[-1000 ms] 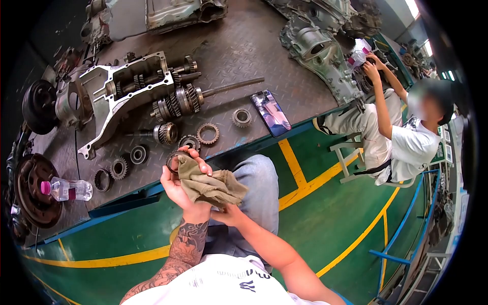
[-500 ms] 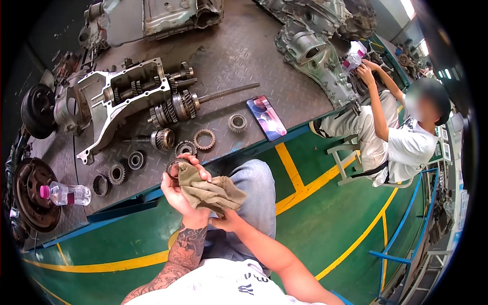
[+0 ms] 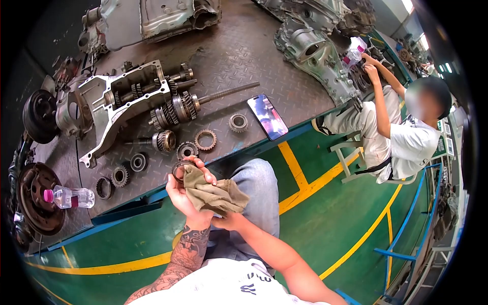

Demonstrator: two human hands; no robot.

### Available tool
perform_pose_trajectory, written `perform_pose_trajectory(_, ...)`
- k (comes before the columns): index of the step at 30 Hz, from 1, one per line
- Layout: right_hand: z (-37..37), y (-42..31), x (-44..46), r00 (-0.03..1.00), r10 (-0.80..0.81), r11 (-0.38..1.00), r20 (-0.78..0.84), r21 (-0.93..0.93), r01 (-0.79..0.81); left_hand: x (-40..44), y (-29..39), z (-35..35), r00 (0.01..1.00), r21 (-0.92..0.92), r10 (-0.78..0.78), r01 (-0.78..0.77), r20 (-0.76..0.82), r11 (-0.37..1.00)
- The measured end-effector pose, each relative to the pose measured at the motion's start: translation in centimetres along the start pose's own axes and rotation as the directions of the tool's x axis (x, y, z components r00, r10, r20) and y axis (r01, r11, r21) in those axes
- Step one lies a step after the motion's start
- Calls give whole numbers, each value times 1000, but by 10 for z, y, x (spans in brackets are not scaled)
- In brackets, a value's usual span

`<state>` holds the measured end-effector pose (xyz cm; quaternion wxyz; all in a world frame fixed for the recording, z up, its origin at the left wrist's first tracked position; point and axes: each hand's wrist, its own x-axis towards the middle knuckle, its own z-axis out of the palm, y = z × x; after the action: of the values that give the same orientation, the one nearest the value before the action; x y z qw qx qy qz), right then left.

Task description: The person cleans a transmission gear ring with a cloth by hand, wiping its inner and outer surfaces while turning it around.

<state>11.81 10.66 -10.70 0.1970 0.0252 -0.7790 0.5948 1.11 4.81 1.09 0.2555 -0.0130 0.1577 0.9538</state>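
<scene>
My left hand [image 3: 182, 199], on the tattooed arm, is closed around a dark toothed metal ring [image 3: 176, 171] just off the table's front edge. An olive-brown cloth [image 3: 217, 192] lies against the ring and covers part of it. My right hand [image 3: 230, 221] grips the cloth from below, its fingers largely hidden by the fabric. On the table near the ring are a bearing [image 3: 187, 150], a brass-coloured toothed ring [image 3: 206, 140] and a gear shaft [image 3: 161, 141]. Further left sit another bearing [image 3: 139, 162], a gear [image 3: 121, 176] and a dark toothed ring [image 3: 104, 188].
An open gearbox housing [image 3: 109, 89] with gear shafts [image 3: 175, 109] stands on the steel table [image 3: 239, 61]. A phone [image 3: 268, 118], a round gear [image 3: 238, 123] and a water bottle [image 3: 71, 197] lie near its edge. At right, a seated person [image 3: 406, 134] works by another metal housing [image 3: 317, 58].
The view has shifted slightly. My hands keep hold of the ring and cloth with little visible movement. The seated person's hands have moved slightly by the metal parts.
</scene>
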Motion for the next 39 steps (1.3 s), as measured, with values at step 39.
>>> perform_pose_trajectory(39, -6, 0, 6, 997, -35, 989, 63, 145, 26, -8, -3, -10, 987, 268, 150, -159, 55, 950)
